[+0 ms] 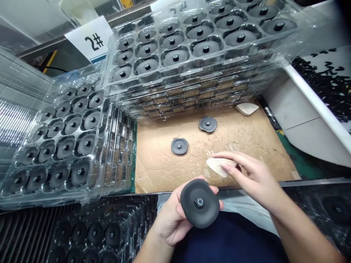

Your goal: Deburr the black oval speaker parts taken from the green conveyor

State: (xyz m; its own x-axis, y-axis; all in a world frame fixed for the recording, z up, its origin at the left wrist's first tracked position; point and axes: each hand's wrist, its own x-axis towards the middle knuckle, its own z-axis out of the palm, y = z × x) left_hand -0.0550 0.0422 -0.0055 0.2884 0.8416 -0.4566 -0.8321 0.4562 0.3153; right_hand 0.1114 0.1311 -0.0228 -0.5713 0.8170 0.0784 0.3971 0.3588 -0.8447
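My left hand (pixel 172 215) grips a black rounded-square disc (pixel 204 215) with a small hub at its centre, the hub side facing me. To its right and a little higher, my right hand (pixel 253 175) pinches a pale wedge-shaped pad (pixel 216 165) between thumb and fingers. The pad is apart from the disc. Two similar black parts lie hub up on the cardboard (pixel 156 171): one disc (pixel 179 146) left of the pad, and another disc (pixel 207 124) farther back.
Clear plastic trays (pixel 164 82) of black discs are stacked behind the cardboard, with another tray stack (pixel 65 146) at left. A second pale wedge (pixel 247 108) lies at the back right. A white bin (pixel 307 87) with small black pieces (pixel 326 84) stands right. Black trays (pixel 93 226) sit lower left.
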